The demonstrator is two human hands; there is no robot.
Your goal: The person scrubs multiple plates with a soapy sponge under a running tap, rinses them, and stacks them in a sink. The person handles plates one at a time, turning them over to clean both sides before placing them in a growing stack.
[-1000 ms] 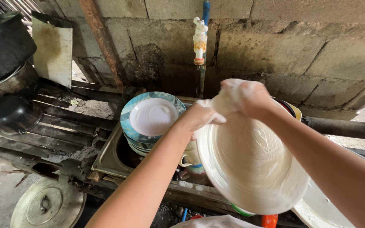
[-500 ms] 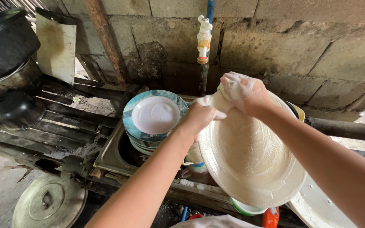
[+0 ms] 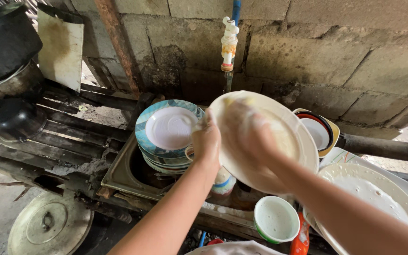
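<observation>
A cream-coloured dinner plate (image 3: pixel 279 137), slick with suds, is held tilted up in front of the block wall (image 3: pixel 336 61), just below the white plastic tap (image 3: pixel 229 40); the tilt turns its face toward the person, so the whole eating surface is within reach and the wash water can run off the lower rim. The left hand (image 3: pixel 206 141) is clamped on the plate's left edge, fingers curled round the rim, which steadies it from one side; the right hand (image 3: pixel 249 130) lies spread across the plate's face, blurred and foamy, and whether it holds a sponge or cloth I cannot tell; the two hands are close together, both on the same plate.

Just left of the plate a stack of blue-rimmed plates (image 3: pixel 168 134) sits in the metal sink basin (image 3: pixel 128 177), piled one on another so they take little room; behind the plate on the right, nested bowls with red, black and yellow rims (image 3: pixel 319 130) lean near the wall; at lower right a large soapy white plate (image 3: pixel 369 198) lies flat, foam on its face; below the held plate stands a green-and-white cup (image 3: pixel 276 219) holding milky liquid, within easy reach; further left a blackened pot (image 3: pixel 5 40) rests on the wooden rack, and a round metal lid (image 3: pixel 48 224) lies on the ground.
</observation>
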